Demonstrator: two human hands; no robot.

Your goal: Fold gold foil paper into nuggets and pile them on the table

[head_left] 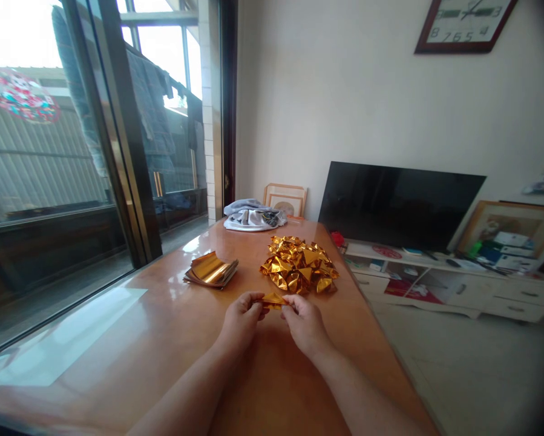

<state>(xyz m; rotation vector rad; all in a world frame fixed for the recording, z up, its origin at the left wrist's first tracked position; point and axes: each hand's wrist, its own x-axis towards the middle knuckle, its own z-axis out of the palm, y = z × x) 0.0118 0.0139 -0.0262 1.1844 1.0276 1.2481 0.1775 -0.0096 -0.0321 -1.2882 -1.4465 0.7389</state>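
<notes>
Between my two hands is a small folded piece of gold foil paper (274,300), raised in a point at its middle. My left hand (245,312) pinches its left end with thumb and fingers, and my right hand (302,318) pinches the right end. Just beyond my right hand lies a heap of folded gold foil pieces (299,266). Farther left, past my left hand, a stack of flat gold foil sheets (212,270) rests on the table, its top sheet curled up.
The glossy wooden table (163,351) runs away from me, its right edge beside the floor. Bundled grey and white cloth (253,216) lies at the far end. A sliding glass door (117,145) stands left; a television (399,206) and white cabinet (471,293) stand right.
</notes>
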